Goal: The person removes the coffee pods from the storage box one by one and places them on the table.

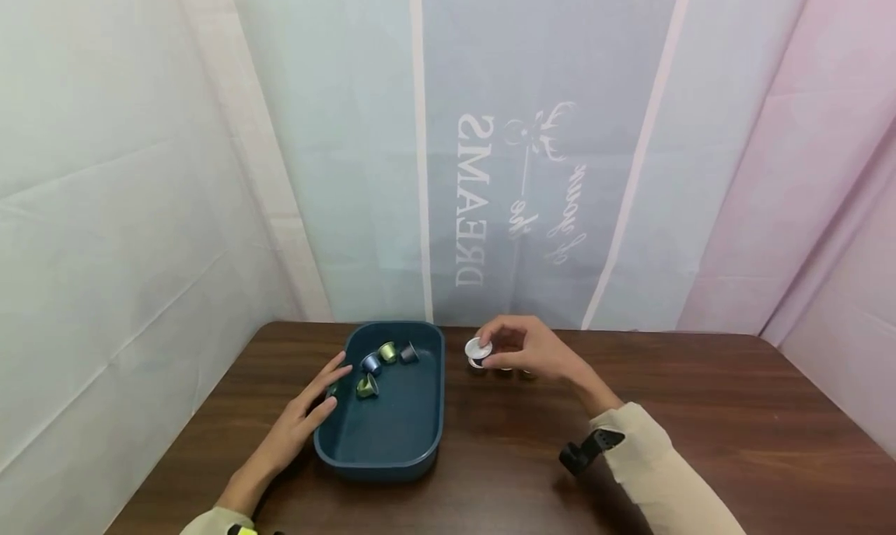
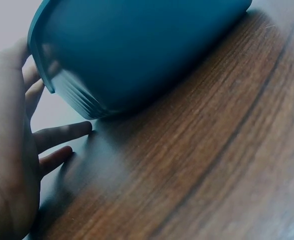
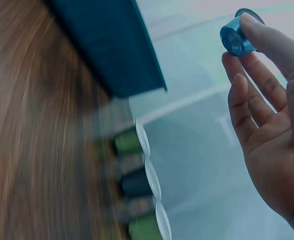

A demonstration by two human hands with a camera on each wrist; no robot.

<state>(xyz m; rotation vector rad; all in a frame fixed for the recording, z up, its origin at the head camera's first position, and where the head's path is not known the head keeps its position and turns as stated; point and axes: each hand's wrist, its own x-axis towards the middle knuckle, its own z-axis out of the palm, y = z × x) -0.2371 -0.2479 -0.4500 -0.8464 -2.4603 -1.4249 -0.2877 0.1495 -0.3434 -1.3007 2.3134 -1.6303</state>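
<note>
A blue coffee capsule point(image 3: 233, 40) is pinched between the thumb and fingers of my right hand point(image 1: 532, 350), its pale lid facing up in the head view. It is held above a row of standing capsules just right of the teal bin point(image 1: 379, 466). My left hand point(image 1: 302, 421) rests at the bin's left side, fingers mostly straight and touching the rim. Inside the bin lie a blue capsule point(image 1: 372, 364), a green capsule point(image 1: 387, 352), a dark capsule point(image 1: 409, 353) and a second green capsule point(image 1: 366, 386).
In the right wrist view, a green capsule point(image 3: 128, 142), a dark capsule point(image 3: 136, 182) and another green capsule point(image 3: 144, 226) stand lid-up in a line on the wooden table point(image 1: 518, 473). A printed curtain point(image 1: 364, 169) hangs behind the table.
</note>
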